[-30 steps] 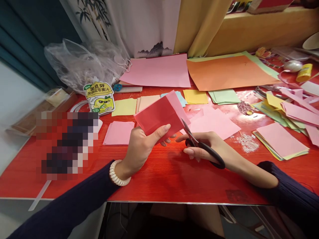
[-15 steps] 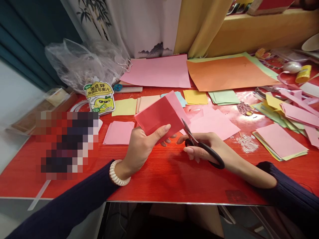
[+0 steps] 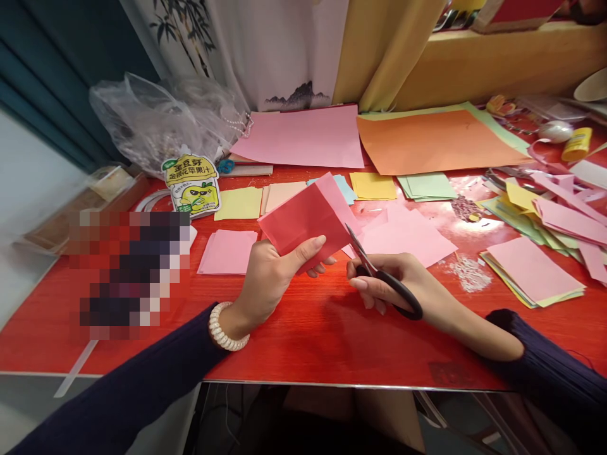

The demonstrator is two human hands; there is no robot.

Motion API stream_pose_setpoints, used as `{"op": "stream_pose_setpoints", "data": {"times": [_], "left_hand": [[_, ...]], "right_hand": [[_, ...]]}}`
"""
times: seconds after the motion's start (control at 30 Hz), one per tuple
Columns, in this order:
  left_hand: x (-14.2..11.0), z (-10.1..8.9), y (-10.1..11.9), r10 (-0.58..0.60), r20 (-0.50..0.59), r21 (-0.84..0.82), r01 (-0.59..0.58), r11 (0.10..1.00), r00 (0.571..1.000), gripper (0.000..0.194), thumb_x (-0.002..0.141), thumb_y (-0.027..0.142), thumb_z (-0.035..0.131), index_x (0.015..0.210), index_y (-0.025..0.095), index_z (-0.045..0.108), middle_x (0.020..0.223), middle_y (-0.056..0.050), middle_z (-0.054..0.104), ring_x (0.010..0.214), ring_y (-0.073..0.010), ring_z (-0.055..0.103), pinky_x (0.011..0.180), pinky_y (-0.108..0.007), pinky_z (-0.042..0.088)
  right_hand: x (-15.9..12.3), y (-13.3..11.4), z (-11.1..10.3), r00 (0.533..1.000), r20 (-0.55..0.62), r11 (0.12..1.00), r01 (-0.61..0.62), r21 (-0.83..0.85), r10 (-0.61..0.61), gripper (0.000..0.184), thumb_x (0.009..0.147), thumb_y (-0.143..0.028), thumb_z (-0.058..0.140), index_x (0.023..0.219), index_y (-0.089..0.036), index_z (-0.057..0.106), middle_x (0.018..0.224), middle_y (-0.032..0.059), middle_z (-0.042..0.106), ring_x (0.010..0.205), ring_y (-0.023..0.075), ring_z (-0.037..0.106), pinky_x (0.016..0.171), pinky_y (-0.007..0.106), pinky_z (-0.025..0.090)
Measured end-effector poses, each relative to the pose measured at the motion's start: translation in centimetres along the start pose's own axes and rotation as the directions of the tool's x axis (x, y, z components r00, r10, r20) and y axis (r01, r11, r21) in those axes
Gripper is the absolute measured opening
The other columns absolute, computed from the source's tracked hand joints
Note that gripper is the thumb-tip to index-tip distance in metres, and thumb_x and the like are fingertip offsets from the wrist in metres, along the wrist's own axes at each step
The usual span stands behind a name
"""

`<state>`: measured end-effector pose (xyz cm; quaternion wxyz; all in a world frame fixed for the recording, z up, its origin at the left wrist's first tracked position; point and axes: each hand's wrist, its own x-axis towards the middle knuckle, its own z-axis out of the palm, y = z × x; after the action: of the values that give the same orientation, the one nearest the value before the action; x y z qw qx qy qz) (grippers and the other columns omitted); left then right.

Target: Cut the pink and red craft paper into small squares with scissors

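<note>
Pinched between the thumb and fingers of my left hand point(image 3: 279, 272) is a folded sheet of pink paper point(image 3: 303, 221), tilted above the table. My right hand point(image 3: 398, 278) grips black-handled scissors point(image 3: 363, 256), their blades pointing up and left at the paper's right edge. The blades look nearly closed; whether they touch the paper I cannot tell. Behind them a larger pink sheet point(image 3: 408, 234) lies flat. Left of my left hand is a stack of small pink squares point(image 3: 227, 251).
Yellow squares point(image 3: 372, 186) and green squares point(image 3: 427, 185) lie further back. Large pink point(image 3: 303, 139) and orange sheets point(image 3: 436, 136) line the curtain. Cut strips point(image 3: 569, 215) and a paper stack point(image 3: 535, 268) sit right. A yellow pouch point(image 3: 193, 186) stands left on the red table point(image 3: 303, 354).
The fingers of my right hand have curled in further on the scissors, and the scissor handles have drawn slightly together. My left hand and the paper stay nearly in place.
</note>
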<state>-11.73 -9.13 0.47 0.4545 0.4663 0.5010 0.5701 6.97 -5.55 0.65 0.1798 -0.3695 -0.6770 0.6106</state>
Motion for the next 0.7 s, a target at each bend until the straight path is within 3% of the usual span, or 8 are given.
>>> {"op": "stream_pose_setpoints", "data": {"times": [0.7], "left_hand": [[0.16,-0.36,0.02,-0.032,0.032,0.008,0.032,0.999,0.999,0.024,0.08,0.029,0.065,0.061,0.014,0.067,0.061,-0.002,0.068,0.059,-0.0141,0.064,0.056,-0.024,0.053]], "right_hand": [[-0.07,0.15,0.07,1.0,-0.001,0.999,-0.023,-0.034,0.023,0.033,0.081,-0.035,0.064,0.057,-0.018,0.048,0.047,-0.0047,0.052,0.04,0.0066,0.044,0.043,0.02,0.033]]}}
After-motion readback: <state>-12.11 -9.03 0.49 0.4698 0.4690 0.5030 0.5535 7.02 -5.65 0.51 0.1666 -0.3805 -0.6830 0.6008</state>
